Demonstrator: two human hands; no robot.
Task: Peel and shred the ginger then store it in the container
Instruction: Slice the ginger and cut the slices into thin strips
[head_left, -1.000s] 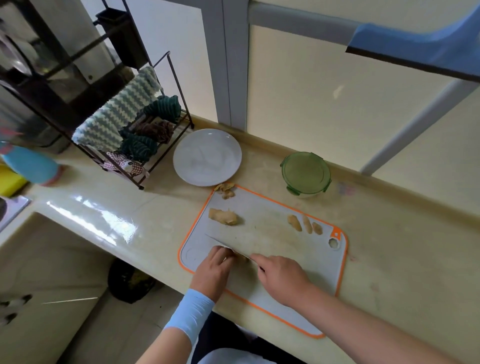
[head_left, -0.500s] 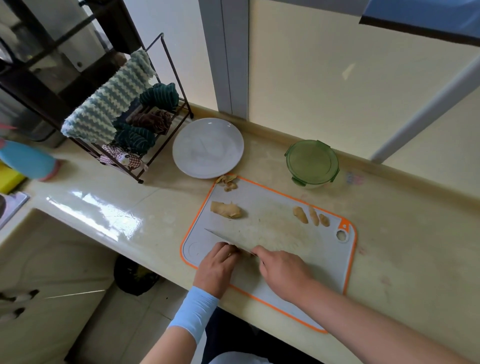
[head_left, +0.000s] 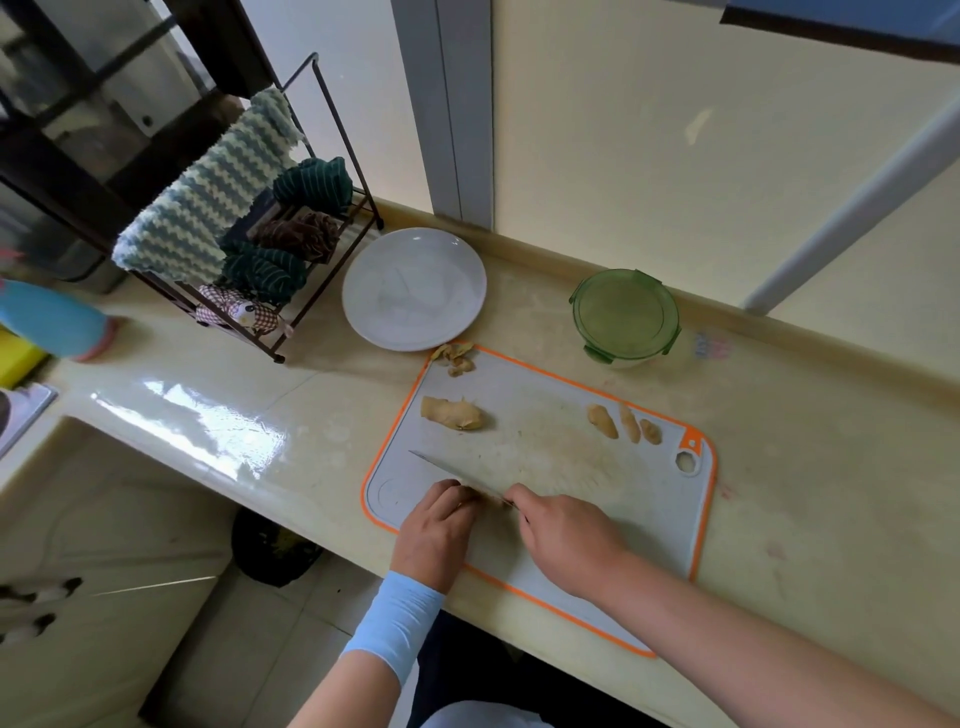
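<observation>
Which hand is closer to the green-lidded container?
Right. The right hand, gripping the knife, is nearer the person than the green-lidded container and slightly left; the left hand, holding a ginger piece, is farther left.

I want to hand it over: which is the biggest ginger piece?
Find the orange-rimmed cutting board on the counter. The ginger chunk lies alone in its far left part, beside the peel scraps at the corner. It is much bigger than the three small pieces at the right end.

head cam, looks fwd & steeply down over counter (head_left: 218, 426), hands close below.
</observation>
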